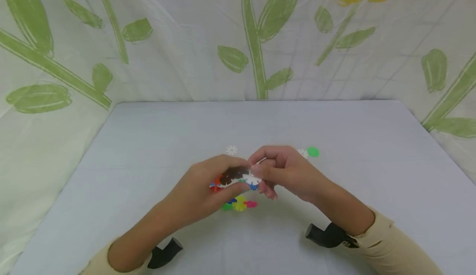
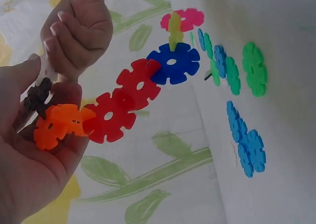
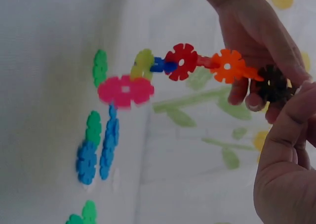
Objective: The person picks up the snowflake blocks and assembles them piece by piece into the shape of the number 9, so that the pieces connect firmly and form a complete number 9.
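Note:
A chain of notched plastic discs hangs between the hands. In the left wrist view it runs from a pink disc point(image 2: 195, 19) through yellow, a blue disc point(image 2: 185, 70), a red disc point(image 2: 101, 127) and orange to a black disc point(image 2: 37, 98). My left hand point(image 1: 208, 184) grips its orange and black end between thumb and fingers. Thumb and fingertips of my right hand point(image 1: 291, 171) pinch a white disc point(image 1: 253, 180) right at the black disc. The pinching fingers partly cover that white disc.
Loose discs lie on the pale table point(image 1: 148, 138): a white disc point(image 1: 232, 150) beyond the hands and a green disc point(image 1: 313, 151) beside another white one. Blue discs point(image 2: 252, 152) and green discs point(image 2: 255, 68) show in the left wrist view. A flower-printed cloth point(image 1: 186, 39) hangs behind.

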The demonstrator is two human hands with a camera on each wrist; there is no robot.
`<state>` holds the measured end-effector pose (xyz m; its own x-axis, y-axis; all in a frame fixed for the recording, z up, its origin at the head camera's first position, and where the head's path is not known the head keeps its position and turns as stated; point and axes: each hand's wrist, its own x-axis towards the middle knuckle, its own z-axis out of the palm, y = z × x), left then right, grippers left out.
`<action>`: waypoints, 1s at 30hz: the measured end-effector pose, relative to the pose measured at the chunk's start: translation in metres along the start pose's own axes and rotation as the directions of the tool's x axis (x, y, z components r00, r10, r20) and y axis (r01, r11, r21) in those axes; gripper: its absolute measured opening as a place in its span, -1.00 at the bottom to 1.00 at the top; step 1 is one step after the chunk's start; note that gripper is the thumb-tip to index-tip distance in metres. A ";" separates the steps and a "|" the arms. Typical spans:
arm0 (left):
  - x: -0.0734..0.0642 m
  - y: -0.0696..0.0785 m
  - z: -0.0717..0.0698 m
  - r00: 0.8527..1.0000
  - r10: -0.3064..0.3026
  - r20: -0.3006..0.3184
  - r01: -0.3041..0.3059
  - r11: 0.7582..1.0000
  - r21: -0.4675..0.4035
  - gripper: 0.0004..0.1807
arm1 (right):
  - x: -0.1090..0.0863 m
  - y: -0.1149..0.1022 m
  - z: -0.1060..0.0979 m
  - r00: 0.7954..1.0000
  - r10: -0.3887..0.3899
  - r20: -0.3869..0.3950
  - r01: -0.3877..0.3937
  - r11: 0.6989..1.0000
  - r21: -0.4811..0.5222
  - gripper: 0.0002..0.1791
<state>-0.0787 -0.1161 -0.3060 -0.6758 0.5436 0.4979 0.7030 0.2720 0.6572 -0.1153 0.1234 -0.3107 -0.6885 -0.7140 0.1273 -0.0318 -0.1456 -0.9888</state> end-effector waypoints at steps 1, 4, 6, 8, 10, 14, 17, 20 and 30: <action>0.000 0.001 0.001 1.000 -0.012 0.005 0.012 1.000 -0.004 -0.49 | 0.001 0.001 0.002 1.000 -0.002 0.007 0.002 1.000 -0.007 -0.87; 0.000 0.001 0.004 1.000 -0.020 -0.001 0.020 0.999 -0.032 -0.46 | 0.001 0.000 0.006 1.000 0.005 0.002 -0.005 0.999 -0.032 -0.85; 0.000 0.001 0.004 1.000 -0.022 -0.011 0.021 0.998 -0.058 -0.44 | 0.001 -0.001 0.006 1.000 0.007 -0.013 -0.008 0.998 -0.056 -0.88; 0.000 0.000 0.003 0.999 -0.033 -0.017 0.031 0.995 -0.090 -0.41 | 0.002 0.000 0.002 1.000 -0.008 -0.016 0.006 0.995 -0.097 -0.89; 0.000 -0.001 0.001 0.999 -0.051 -0.018 0.048 0.992 -0.115 -0.40 | 0.004 0.004 -0.004 0.999 -0.037 -0.001 0.036 0.981 -0.193 -0.88; 0.000 -0.002 -0.002 0.994 -0.113 -0.007 0.111 0.983 -0.149 -0.44 | 0.008 0.017 -0.018 1.000 -0.009 0.020 0.019 0.820 -0.572 -0.84; -0.001 -0.002 -0.003 0.989 -0.144 0.006 0.144 0.976 -0.164 -0.48 | 0.011 0.030 -0.023 0.993 0.116 0.026 -0.052 0.615 -0.787 -0.78; -0.002 -0.003 -0.003 0.988 -0.150 0.017 0.151 0.972 -0.181 -0.49 | 0.013 0.041 -0.024 0.976 0.215 0.039 -0.070 0.478 -0.875 -0.75; -0.001 0.001 -0.008 0.978 -0.206 0.040 0.210 0.959 -0.191 -0.49 | 0.013 0.045 -0.023 0.964 0.249 -0.095 -0.174 0.315 -0.933 -0.70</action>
<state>-0.0796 -0.1229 -0.3011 -0.7965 0.5076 0.3286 0.4898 0.2230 0.8428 -0.1424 0.1235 -0.3555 -0.7406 -0.6591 -0.1309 -0.5666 0.7173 -0.4056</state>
